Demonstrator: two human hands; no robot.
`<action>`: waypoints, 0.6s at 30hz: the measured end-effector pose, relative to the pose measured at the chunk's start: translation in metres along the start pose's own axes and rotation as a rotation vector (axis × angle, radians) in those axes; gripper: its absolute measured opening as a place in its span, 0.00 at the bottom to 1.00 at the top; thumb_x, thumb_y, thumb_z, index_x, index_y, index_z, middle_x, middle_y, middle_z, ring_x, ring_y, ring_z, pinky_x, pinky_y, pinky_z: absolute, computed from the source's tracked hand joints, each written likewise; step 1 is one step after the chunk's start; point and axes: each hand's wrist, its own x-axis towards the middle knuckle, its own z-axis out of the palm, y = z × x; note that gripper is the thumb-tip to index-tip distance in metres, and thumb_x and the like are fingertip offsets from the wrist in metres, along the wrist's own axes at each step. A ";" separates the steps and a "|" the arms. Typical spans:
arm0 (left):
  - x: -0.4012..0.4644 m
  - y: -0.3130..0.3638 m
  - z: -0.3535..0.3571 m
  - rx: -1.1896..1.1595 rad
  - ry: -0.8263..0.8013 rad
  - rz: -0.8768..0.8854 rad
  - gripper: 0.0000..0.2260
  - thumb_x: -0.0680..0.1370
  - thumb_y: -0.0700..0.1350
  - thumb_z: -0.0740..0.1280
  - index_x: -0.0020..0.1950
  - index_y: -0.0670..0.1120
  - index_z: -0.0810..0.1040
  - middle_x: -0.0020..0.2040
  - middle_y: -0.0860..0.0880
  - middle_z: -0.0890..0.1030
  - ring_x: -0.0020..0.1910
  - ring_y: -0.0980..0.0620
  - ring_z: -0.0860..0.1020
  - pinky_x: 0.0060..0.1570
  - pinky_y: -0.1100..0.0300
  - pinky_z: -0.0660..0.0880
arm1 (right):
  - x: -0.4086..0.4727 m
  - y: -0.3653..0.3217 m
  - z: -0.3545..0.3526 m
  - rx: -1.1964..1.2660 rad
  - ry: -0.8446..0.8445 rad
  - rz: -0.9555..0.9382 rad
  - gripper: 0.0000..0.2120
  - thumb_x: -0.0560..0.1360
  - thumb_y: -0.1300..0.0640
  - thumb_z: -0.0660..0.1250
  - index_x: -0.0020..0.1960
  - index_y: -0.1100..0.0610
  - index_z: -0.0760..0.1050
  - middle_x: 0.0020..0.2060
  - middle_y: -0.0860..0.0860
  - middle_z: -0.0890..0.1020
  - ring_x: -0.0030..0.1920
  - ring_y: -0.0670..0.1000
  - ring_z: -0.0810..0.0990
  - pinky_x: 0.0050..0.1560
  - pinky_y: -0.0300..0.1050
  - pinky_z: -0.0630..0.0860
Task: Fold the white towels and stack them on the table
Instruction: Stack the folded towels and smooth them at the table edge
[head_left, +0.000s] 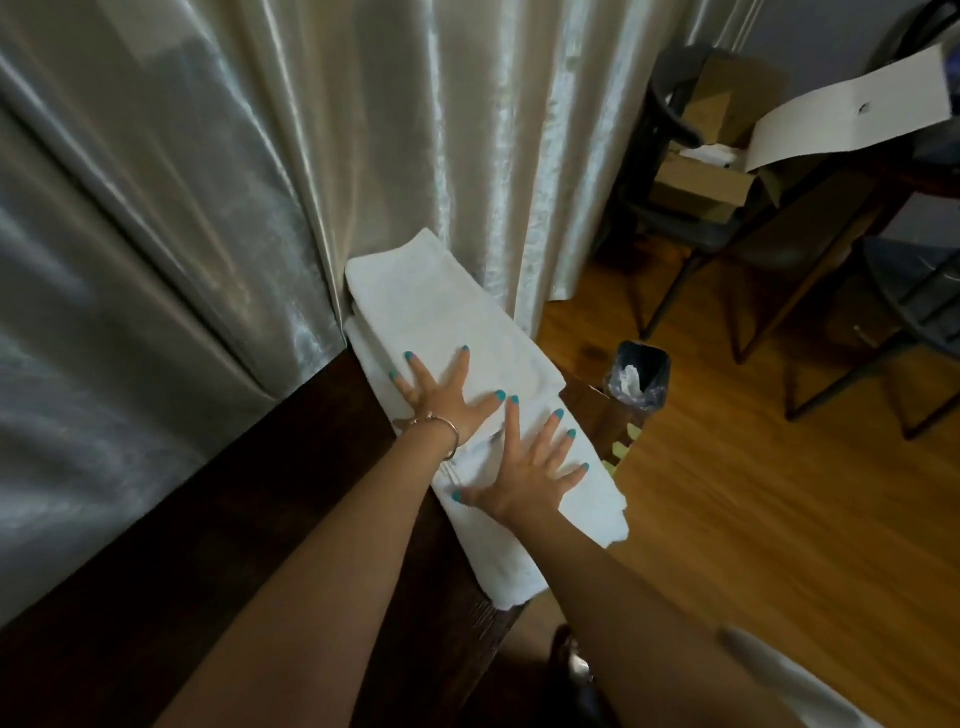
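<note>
my right hand (524, 480) and left hand (441, 397) lie flat, fingers wide, holding nothing, pressing the folded white towel (467, 332) at the dark surface (234, 519) edge; i judge smoothing underway, next another fold

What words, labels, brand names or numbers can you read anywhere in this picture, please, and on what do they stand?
None can be read.
White sheet at upper right: only a small dark mark, too blurred to tell whether it is text.
Cardboard boxes on the chair: no print shows.
White towels under the left hand and right hand: plain.
</note>
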 end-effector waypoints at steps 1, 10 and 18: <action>0.005 0.002 0.004 -0.031 0.007 -0.011 0.40 0.71 0.70 0.62 0.75 0.66 0.42 0.76 0.44 0.28 0.72 0.33 0.27 0.71 0.30 0.48 | 0.007 0.006 0.003 -0.025 -0.006 -0.034 0.66 0.56 0.24 0.69 0.69 0.40 0.20 0.74 0.57 0.27 0.74 0.66 0.31 0.69 0.74 0.40; 0.033 0.024 0.040 -0.006 0.168 -0.114 0.41 0.69 0.72 0.61 0.76 0.66 0.43 0.76 0.43 0.28 0.72 0.30 0.30 0.73 0.38 0.41 | 0.055 0.038 0.002 -0.049 -0.076 -0.188 0.66 0.58 0.25 0.68 0.65 0.41 0.15 0.73 0.53 0.25 0.73 0.63 0.25 0.68 0.73 0.34; 0.056 0.067 0.055 -0.157 0.218 -0.214 0.41 0.68 0.73 0.61 0.76 0.66 0.45 0.75 0.43 0.27 0.71 0.29 0.28 0.73 0.36 0.41 | 0.109 0.075 -0.032 -0.104 -0.106 -0.360 0.67 0.57 0.26 0.71 0.65 0.39 0.16 0.75 0.53 0.27 0.73 0.63 0.26 0.69 0.73 0.35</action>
